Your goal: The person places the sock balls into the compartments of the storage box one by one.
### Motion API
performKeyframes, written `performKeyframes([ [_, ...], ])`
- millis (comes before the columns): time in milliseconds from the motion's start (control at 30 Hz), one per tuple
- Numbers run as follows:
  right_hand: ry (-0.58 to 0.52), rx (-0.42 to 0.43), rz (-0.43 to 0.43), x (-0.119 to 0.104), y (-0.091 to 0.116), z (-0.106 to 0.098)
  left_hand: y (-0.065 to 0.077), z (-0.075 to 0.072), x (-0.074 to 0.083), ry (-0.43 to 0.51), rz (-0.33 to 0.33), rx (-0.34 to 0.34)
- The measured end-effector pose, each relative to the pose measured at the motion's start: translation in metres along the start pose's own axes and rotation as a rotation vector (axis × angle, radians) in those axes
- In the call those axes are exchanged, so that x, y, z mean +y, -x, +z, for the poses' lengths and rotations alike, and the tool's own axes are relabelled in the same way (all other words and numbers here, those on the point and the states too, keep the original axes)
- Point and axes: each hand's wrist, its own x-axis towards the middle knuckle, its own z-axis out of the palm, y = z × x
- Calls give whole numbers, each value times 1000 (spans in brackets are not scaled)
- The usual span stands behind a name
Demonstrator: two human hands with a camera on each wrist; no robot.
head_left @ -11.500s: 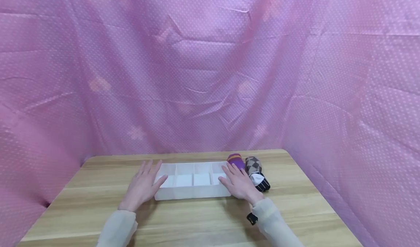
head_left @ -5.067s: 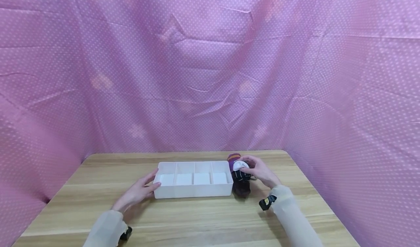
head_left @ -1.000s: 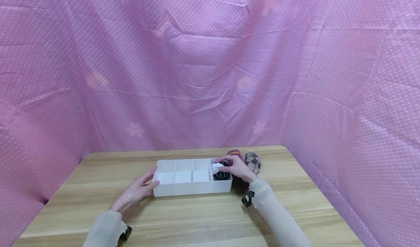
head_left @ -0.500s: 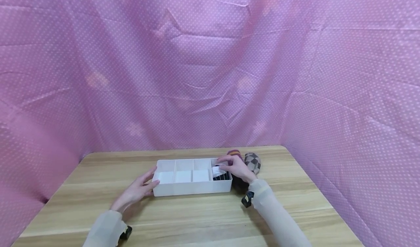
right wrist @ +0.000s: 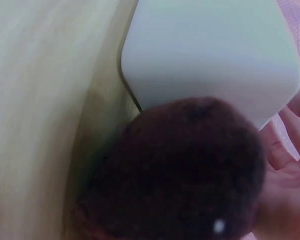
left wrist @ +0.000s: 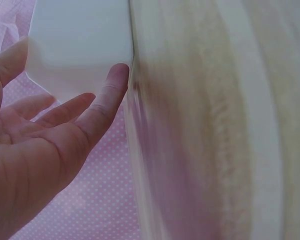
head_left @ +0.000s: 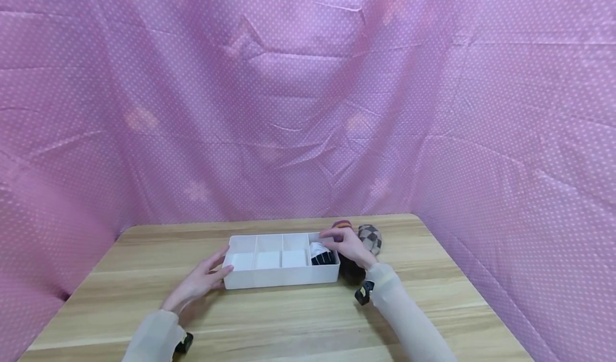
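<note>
A white divided box (head_left: 281, 278) stands on the wooden table. In its rightmost compartment lies a black-and-white striped sock bundle (head_left: 320, 255). My right hand (head_left: 353, 247) reaches over the box's right end, thumb and index finger apart above the bundle; its other fingertips are hidden. In the right wrist view, part of this hand (right wrist: 285, 175) shows beside the box, behind a dark brown sock bundle (right wrist: 180, 170). At the box's left end, my left hand (head_left: 197, 282) rests with fairly straight fingers and the thumb on the front corner. Its fingertips touch the end wall in the left wrist view.
Behind the right hand sit a purple sock bundle (head_left: 343, 224) with an orange stripe and a grey-brown checked one (head_left: 370, 238). The brown bundle lies against the box's right end. Pink dotted cloth (head_left: 308, 110) hangs around the table (head_left: 269, 324).
The right hand brought the striped sock bundle from the pile at the right into the rightmost compartment and loosened its pinch. The left hand moved from above the box to its left end.
</note>
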Motion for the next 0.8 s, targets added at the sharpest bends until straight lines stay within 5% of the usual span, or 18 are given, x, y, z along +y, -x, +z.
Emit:
performKeyframes([
  [800, -98, 60, 65, 8, 21, -24, 6, 2, 2, -5, -10, 6],
])
